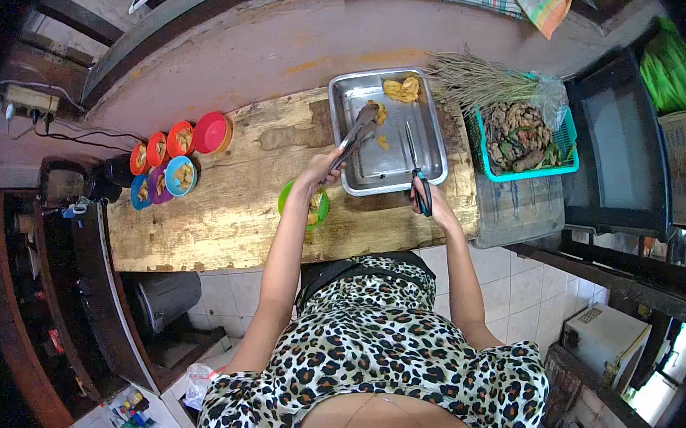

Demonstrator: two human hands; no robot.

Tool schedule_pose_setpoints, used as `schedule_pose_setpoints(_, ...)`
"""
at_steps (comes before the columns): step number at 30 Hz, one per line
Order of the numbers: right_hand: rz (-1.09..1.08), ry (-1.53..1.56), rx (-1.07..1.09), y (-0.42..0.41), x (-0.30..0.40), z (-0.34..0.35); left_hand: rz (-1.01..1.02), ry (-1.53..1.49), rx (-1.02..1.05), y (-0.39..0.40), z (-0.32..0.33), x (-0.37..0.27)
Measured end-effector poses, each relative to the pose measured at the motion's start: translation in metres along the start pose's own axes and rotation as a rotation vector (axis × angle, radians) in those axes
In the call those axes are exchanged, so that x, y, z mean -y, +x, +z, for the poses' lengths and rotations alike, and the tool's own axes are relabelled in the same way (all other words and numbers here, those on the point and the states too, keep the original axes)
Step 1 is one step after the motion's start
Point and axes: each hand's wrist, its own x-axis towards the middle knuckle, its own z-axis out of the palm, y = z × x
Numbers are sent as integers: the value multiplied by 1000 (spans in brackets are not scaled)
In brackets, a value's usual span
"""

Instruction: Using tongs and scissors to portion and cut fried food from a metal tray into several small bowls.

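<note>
My left hand [320, 169] grips metal tongs [358, 130], whose broad ends rest at a yellow-brown piece of food [381, 113]; whether they clamp it cannot be told. In my right hand [439, 206] are scissors [422, 190] with dark handles, their blades pointing away from me over the tray. Both tools reach into a rectangular stainless-steel tray [394, 167]. A larger yellow food piece [402, 89] lies at its far end, and a small scrap [382, 142] sits near the middle. Partly behind my left forearm is a green bowl [324, 208] with cut pieces in it.
On the wooden table [229, 218], several colourful bowls [184, 137] stand at the left, most with cut pieces. Right of the tray, a turquoise basket [524, 176] holds knobbly roots, beside a bundle of dry stems [477, 80]. A power strip [32, 100] with cables hangs at far left.
</note>
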Motion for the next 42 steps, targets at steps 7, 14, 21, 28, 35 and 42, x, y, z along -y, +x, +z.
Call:
schedule_pose_setpoints(7,54,48,-2,6,-5,3,33,2,4,31,-4,5)
schedule_pose_setpoints(14,24,19,4,10,-11,-2,44,53,-58,36,-7,14)
schedule_pose_setpoints(21,36,-62,42,4,0,-4,131,25,-29,-19,-33,20)
schedule_pose_setpoints(28,27,-666,234,-8,24,21,162,-36,14,-95,-96,61)
schedule_pose_setpoints(35,-16,-794,375,-16,31,75,176,-103,-60,-141,-102,97)
schedule_pose_setpoints(42,-51,-827,458,-20,28,109,114,-144,-32,-174,-103,137)
